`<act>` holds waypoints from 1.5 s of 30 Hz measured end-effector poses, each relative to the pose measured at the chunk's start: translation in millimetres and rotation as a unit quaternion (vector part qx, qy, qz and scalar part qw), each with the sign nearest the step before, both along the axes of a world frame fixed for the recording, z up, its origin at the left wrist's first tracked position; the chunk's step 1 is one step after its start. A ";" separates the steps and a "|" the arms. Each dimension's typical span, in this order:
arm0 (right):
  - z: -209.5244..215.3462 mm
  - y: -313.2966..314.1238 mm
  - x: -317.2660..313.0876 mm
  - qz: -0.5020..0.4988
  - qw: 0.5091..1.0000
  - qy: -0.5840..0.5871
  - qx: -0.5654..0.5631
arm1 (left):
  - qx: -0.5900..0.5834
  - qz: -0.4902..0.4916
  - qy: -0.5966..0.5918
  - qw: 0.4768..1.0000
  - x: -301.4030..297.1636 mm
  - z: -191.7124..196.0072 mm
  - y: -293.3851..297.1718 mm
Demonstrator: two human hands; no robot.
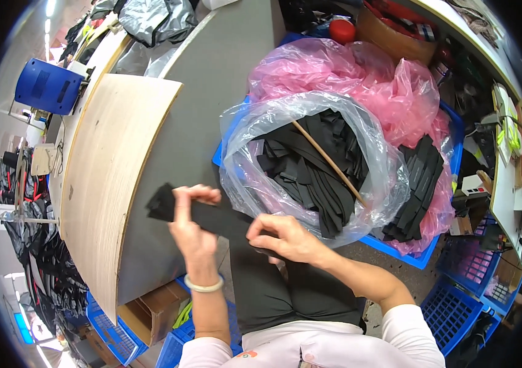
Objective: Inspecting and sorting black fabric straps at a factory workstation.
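Above my lap, a black fabric strip is stretched between my two hands. My left hand, with a pale bangle at its wrist, is closed round the strip, and a dark, blurred end sticks out past it to the left. The right hand pinches the strip's other end between thumb and curled fingers. Beyond my hands, many similar black strips lie heaped in a clear plastic bag with its mouth folded open. A thin wooden stick rests across the heap.
The bag stands in a blue crate with pink plastic and another bundle of black strips. A curved wooden board lies on the grey table at left. Blue baskets stand at lower right, a cardboard box below the table.
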State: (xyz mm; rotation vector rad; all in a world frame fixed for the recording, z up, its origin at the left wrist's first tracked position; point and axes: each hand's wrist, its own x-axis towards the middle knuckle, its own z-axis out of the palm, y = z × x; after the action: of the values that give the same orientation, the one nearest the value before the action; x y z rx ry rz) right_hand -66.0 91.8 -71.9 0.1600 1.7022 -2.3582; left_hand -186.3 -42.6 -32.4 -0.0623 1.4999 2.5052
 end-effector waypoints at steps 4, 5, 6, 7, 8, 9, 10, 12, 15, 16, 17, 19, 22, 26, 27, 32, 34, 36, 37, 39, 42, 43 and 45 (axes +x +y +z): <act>-57.3 29.6 15.6 0.009 0.998 -0.022 -0.051 | 0.044 0.000 0.098 0.994 -27.3 28.2 -44.8; -76.4 37.0 8.2 -0.035 0.998 0.040 0.030 | 0.018 -0.005 0.111 0.994 -29.3 35.2 -52.2; -85.6 45.5 -8.8 -0.128 0.980 0.052 0.143 | -0.006 -0.012 0.121 0.993 -30.0 39.2 -55.5; -81.9 58.2 -31.6 -0.190 0.955 0.038 0.225 | -0.065 0.002 0.126 0.990 -26.0 41.6 -52.6; -101.7 76.4 -53.9 -0.246 0.878 0.153 0.382 | -0.086 -0.002 0.124 0.988 -21.9 33.0 -44.9; -101.4 79.1 -80.2 -0.278 0.843 0.157 0.433 | -0.109 -0.021 0.134 0.985 -11.5 47.8 -40.6; -113.1 80.6 -105.9 -0.313 0.772 0.202 0.516 | -0.129 -0.040 0.132 0.982 -6.7 45.6 -37.3; -139.5 86.8 -143.8 -0.294 0.755 0.160 0.565 | -0.133 -0.078 0.116 0.981 -2.6 38.4 -30.1; -181.0 99.2 -165.4 -0.255 0.672 0.034 0.695 | -0.107 -0.088 0.107 0.984 -2.0 33.5 -22.1; -182.3 88.3 -170.4 -0.271 0.682 0.044 0.678 | -0.113 -0.080 0.103 0.985 -3.3 36.8 -26.6; -177.4 80.2 -167.8 -0.268 0.702 0.039 0.659 | -0.113 -0.074 0.095 0.986 -4.0 36.6 -29.4; -167.8 74.4 -158.3 -0.269 0.717 0.035 0.643 | -0.108 -0.065 0.075 0.989 -6.2 33.8 -31.0; -146.7 85.2 -136.5 -0.250 0.767 0.079 0.585 | -0.098 -0.071 0.049 0.991 -2.9 32.4 -26.5; -86.0 113.5 -98.8 -0.281 0.893 0.188 0.297 | -0.099 -0.116 0.029 0.988 5.1 36.2 -7.0; -63.4 113.4 -88.1 -0.273 0.906 0.178 0.271 | -0.109 -0.134 0.030 0.985 4.8 37.4 -2.9; 41.9 123.4 -30.3 -0.238 0.952 0.159 0.112 | -0.103 -0.243 0.046 0.963 11.5 47.7 68.4; 72.5 127.5 -12.8 -0.260 0.946 0.187 0.045 | -0.067 -0.287 0.097 0.951 21.1 65.5 106.5; 96.1 130.5 -4.1 -0.311 0.921 0.231 0.026 | -0.049 -0.322 0.144 0.934 33.9 86.2 139.5; 102.6 135.6 -0.5 -0.327 0.908 0.262 -0.012 | -0.032 -0.352 0.150 0.923 37.4 92.7 151.4; 123.2 144.8 14.0 -0.344 0.887 0.294 -0.091 | 0.008 -0.378 0.136 0.916 46.1 110.1 172.1; 152.2 160.0 47.2 -0.362 0.880 0.297 -0.077 | 0.065 -0.436 0.113 0.891 61.3 129.5 193.0; 157.1 164.8 58.4 -0.387 0.863 0.315 -0.079 | 0.095 -0.457 0.105 0.878 72.8 134.6 203.0; 172.3 165.3 82.2 -0.403 0.853 0.326 -0.062 | 0.135 -0.482 0.083 0.862 91.6 147.6 212.9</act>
State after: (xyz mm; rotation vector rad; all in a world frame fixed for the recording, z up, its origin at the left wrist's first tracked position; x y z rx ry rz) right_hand 16.2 257.1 100.4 0.0514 2.0182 -3.4440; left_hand -94.7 170.3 115.2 0.7693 0.8462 1.8467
